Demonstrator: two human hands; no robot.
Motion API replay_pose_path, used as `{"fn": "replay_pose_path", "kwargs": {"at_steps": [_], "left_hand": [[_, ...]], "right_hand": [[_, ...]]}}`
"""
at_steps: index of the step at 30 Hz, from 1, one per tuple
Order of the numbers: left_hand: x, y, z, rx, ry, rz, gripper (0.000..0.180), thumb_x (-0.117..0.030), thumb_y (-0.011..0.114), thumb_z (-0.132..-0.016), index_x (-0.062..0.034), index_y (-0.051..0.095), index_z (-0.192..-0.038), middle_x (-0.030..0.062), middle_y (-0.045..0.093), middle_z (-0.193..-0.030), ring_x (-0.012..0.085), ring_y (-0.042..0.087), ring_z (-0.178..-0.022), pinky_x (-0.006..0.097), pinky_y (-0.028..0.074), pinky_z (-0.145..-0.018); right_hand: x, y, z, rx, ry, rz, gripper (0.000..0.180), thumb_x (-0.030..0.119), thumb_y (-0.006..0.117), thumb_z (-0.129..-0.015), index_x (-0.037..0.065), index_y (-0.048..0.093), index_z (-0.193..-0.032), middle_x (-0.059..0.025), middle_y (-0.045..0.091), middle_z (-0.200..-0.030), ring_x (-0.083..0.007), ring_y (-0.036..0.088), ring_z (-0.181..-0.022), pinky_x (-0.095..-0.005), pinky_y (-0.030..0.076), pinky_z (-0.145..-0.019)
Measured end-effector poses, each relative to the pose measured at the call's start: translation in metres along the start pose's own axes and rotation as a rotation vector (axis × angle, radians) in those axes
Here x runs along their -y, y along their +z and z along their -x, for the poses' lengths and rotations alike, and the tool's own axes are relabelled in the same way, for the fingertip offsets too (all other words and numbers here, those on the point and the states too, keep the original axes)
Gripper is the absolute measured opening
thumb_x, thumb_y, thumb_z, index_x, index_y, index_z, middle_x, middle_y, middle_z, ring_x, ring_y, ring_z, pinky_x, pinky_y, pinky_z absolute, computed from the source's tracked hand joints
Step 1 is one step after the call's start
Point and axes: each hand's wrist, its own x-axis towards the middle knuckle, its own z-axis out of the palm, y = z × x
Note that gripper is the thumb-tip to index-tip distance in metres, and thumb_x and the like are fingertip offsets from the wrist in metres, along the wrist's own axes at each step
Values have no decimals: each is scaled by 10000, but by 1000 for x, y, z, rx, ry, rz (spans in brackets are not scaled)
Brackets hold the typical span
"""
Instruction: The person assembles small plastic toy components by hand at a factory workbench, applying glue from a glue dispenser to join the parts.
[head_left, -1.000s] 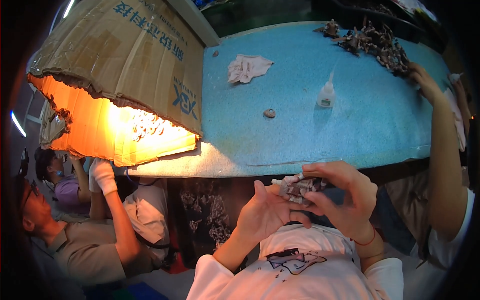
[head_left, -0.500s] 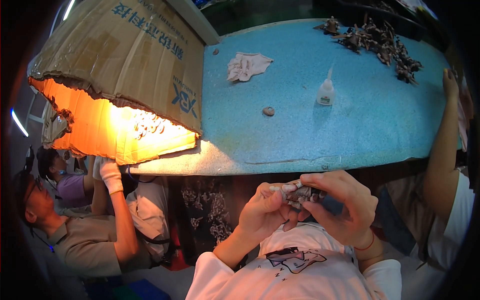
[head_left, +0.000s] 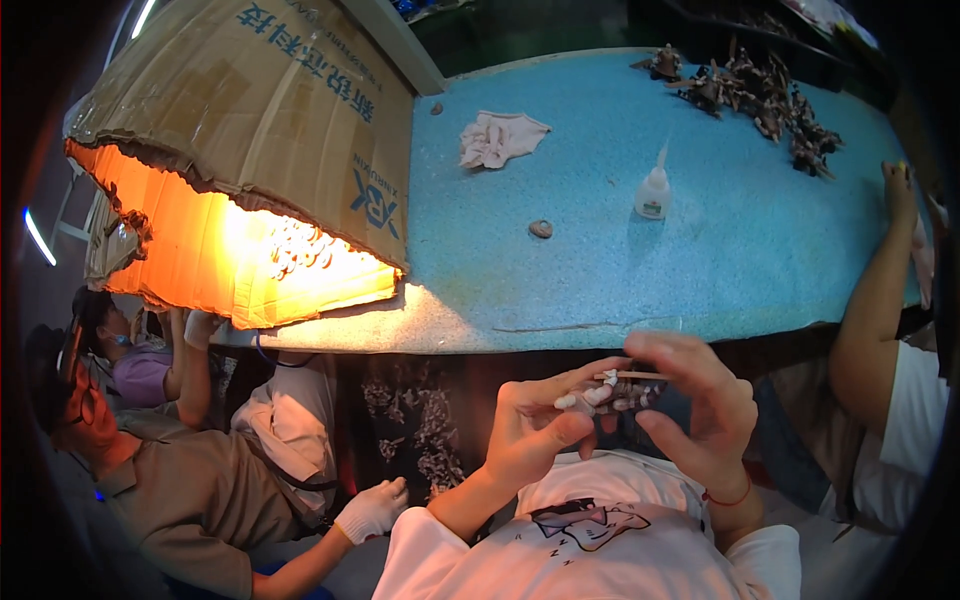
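My left hand (head_left: 535, 425) holds a small figurine-like piece (head_left: 605, 394) above my lap, pinched between thumb and fingers. The piece has pale, knobbly parts, a darker part and a thin tan strip along its top; its exact kind I cannot make out. Around its right end, my right hand (head_left: 708, 405) is slightly blurred, with thumb and fingers spread apart. Beyond my hands, on the blue tabletop (head_left: 470, 240), stands a white squeeze bottle (head_left: 653, 194) with a thin nozzle. A small round brownish piece (head_left: 541, 229) lies left of it.
A torn cardboard box (head_left: 290, 130), lit orange inside over several small pieces, stands at left. Dark brown figurines (head_left: 760, 95) are heaped far right, a pale crumpled cloth (head_left: 502, 138) far left. A co-worker's gloved hand (head_left: 372, 510) is near my left arm; another person's arm (head_left: 880, 300) is at right.
My right thumb and fingers have spread away from the piece, which now shows more of its pale parts and the tan strip. The co-worker's gloved hand has come down from the table edge.
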Motion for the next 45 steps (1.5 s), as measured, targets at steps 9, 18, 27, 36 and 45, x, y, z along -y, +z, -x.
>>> {"fn": "replay_pose_path", "kwargs": {"at_steps": [9, 18, 27, 36, 45], "left_hand": [[1, 1, 2, -113, 364, -639, 516, -144, 732, -717, 64, 536, -1147, 226, 556, -1147, 209, 583, -990, 279, 470, -812], [-5, 5, 1, -151, 616, -1079, 490, -55, 728, -619, 38, 585, -1079, 234, 561, -1127, 254, 632, -839, 277, 503, -696], [-8, 11, 6, -135, 653, -1215, 454, -74, 710, -655, 80, 576, -1060, 310, 559, -1068, 292, 638, -862, 306, 509, -712], [-9, 14, 7, -140, 677, -1256, 479, -28, 694, -608, 86, 574, -1057, 310, 561, -1063, 294, 641, -816, 306, 515, -690], [-2, 14, 1, -164, 798, -1287, 537, -81, 746, -565, 42, 595, -1066, 265, 572, -1069, 209, 547, -585, 255, 470, -522]], "right_hand": [[13, 11, 0, -31, 334, -322, 650, 20, 621, -715, 26, 344, -1303, -225, 183, -1422, -352, 353, -1251, -423, 384, -966], [10, 24, -6, -7, 378, -634, 663, -93, 580, -727, 9, 308, -1323, -152, 145, -1431, -227, 411, -1175, -374, 391, -964], [6, 27, -5, 6, 353, -676, 655, -123, 518, -665, -31, 336, -1288, -145, 299, -1323, -198, 460, -1066, -341, 443, -905], [5, 24, -6, 43, 316, -698, 602, -110, 523, -670, -38, 372, -1249, -143, 341, -1269, -177, 463, -1044, -341, 448, -907], [-6, 29, 2, -62, 272, -778, 665, -67, 537, -665, 14, 289, -1276, -165, 383, -1205, -210, 463, -1064, -358, 442, -909]]}}
